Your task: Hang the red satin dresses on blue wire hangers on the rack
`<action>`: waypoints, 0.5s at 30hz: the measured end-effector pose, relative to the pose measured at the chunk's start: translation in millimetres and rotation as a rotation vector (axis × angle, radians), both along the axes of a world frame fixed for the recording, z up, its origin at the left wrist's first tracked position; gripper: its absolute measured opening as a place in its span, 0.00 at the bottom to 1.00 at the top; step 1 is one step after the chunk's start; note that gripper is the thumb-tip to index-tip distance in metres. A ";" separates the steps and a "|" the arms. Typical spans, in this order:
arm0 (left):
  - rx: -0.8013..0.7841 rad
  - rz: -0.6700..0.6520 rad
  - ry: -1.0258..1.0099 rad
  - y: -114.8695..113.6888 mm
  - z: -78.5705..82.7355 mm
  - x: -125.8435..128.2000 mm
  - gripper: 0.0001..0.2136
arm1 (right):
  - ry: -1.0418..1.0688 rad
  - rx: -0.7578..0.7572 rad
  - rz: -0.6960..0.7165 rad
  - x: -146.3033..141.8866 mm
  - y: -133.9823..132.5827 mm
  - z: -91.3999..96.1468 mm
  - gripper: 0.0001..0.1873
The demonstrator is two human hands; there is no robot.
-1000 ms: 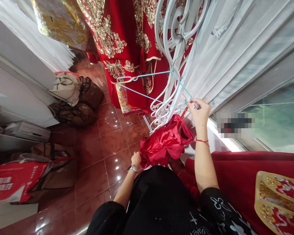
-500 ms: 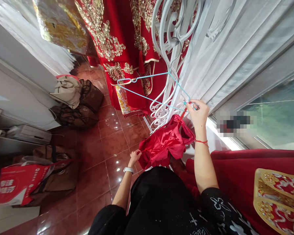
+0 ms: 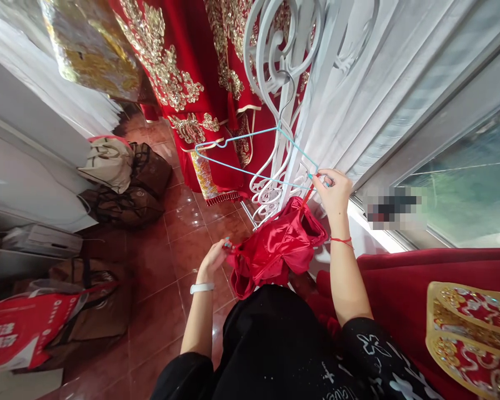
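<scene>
A light blue wire hanger (image 3: 241,134) hangs by its metal hook from the white scrolled rack. At the hanger's right end, my right hand (image 3: 335,191) is closed, pinching the corner together with a thin red strap. From that strap the shiny red satin garment (image 3: 270,250) droops in loose folds in front of my body. My left hand (image 3: 215,258) is closed at the garment's left side, its fingertips pinching what looks like the other strap. The hanger's left end has nothing on it.
Red gowns with gold sequins (image 3: 183,94) hang behind the white scrolled metal rack (image 3: 270,72). Brown bags (image 3: 123,205) and a red-and-white bag (image 3: 29,328) stand at left on the tiled floor (image 3: 183,244). At right are a window and red cloth (image 3: 391,278) bearing a gold-trimmed piece.
My left hand has moved left and up, drawing out the garment's left side. My right hand keeps its hold at the hanger's corner. The view has shifted slightly.
</scene>
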State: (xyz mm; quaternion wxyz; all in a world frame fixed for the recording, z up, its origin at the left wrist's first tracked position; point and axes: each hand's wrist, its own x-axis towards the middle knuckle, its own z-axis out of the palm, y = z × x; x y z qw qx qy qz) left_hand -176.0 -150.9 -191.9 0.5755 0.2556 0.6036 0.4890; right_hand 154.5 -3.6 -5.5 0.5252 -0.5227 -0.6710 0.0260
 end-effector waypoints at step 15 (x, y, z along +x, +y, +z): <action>0.502 0.016 0.374 91.2 199.3 -11.6 0.27 | -0.249 0.067 0.094 62.5 32.3 58.7 0.03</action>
